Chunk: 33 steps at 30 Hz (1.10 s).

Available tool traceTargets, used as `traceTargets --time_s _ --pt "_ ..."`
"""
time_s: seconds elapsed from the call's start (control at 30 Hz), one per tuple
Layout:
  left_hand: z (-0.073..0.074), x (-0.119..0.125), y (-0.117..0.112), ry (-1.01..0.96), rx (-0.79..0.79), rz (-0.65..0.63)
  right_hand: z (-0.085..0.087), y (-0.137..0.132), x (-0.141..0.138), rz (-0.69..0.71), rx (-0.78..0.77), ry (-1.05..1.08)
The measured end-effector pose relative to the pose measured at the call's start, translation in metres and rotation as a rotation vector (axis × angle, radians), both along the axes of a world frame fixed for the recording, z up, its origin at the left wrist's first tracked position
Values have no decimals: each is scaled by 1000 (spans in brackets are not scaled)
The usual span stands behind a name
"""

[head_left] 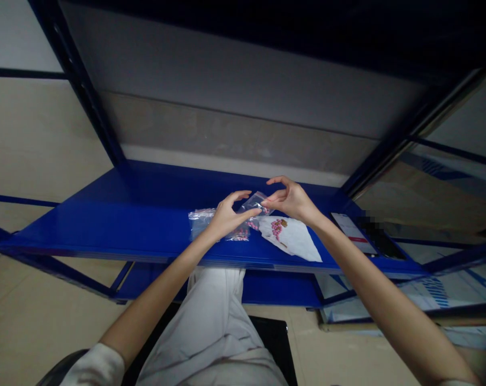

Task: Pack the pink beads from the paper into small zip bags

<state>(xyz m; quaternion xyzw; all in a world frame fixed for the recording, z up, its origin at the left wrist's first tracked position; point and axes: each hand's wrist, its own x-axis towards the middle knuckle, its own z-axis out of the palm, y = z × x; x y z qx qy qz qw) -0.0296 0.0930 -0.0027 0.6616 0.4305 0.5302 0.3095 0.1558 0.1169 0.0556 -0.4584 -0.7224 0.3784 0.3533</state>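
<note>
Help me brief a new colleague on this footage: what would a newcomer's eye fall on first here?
The bright blue metal shelf stands out first, running across the middle of the view. At its centre, the left hand and right hand are raised together around a small clear plastic bag. Just below them lie a clear bag of pink items, to the left, and a white sheet with a pink pattern, to the right.

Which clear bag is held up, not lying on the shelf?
The small bag between left hand and right hand; the other bag lies on the shelf.
</note>
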Motion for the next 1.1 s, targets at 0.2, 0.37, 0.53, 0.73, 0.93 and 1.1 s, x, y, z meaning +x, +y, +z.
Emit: traceTargets --time_s 0.2,0.37,0.53,0.73,0.93,1.1 --pt "-5 2 6 -53 -141 -147 1 1 -4 -55 89 -77" --pt "-7 -1 -2 -55 -330 -264 2 -3 -4 63 25 -8" --pt "-14 -1 -10 -257 -465 -312 7 -7 -6 81 -34 58" --pt "-20 -1 -17 -411 -434 -255 12 -6 -1 -40 20 -53" --pt "-18 8 -21 -558 -399 -161 11 -8 -2 -101 46 13" --pt "-21 19 -26 -634 -468 -248 18 -19 -7 -24 -94 92"
